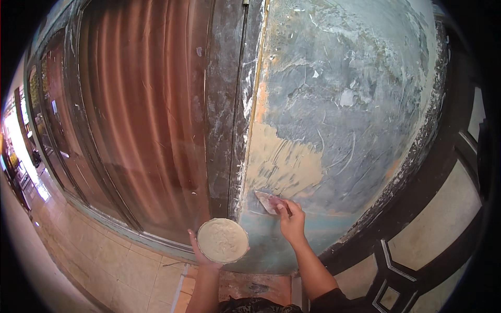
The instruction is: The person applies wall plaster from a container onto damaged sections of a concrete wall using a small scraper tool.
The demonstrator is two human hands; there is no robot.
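- Putty knife [266, 202] lies flat against the lower part of the wall [355, 104], its blade smeared with tan filler, just below the tan patch [282, 161] already spread there.
- Right hand [291, 219] has its fingers closed around the knife's handle, with the forefinger laid along the back of the blade; the forearm comes up from the lower edge.
- Left hand [204, 253] cups a round bowl [223, 240] from beneath, fingers curled against its left rim; the bowl is filled with pale, stirred filler and sits low, left of the knife and apart from it.
- The wall is blue-grey, scraped and streaked with white, with the tan patch running along its left edge beside a dark vertical frame [229, 104].
- Left of the frame is a pane of glass [141, 115] with reddish-brown curtain folds behind it.
- Beige tiled floor [104, 255] runs along the bottom left.
- On the right, a dark grille [443, 172] with cream panels borders the wall.
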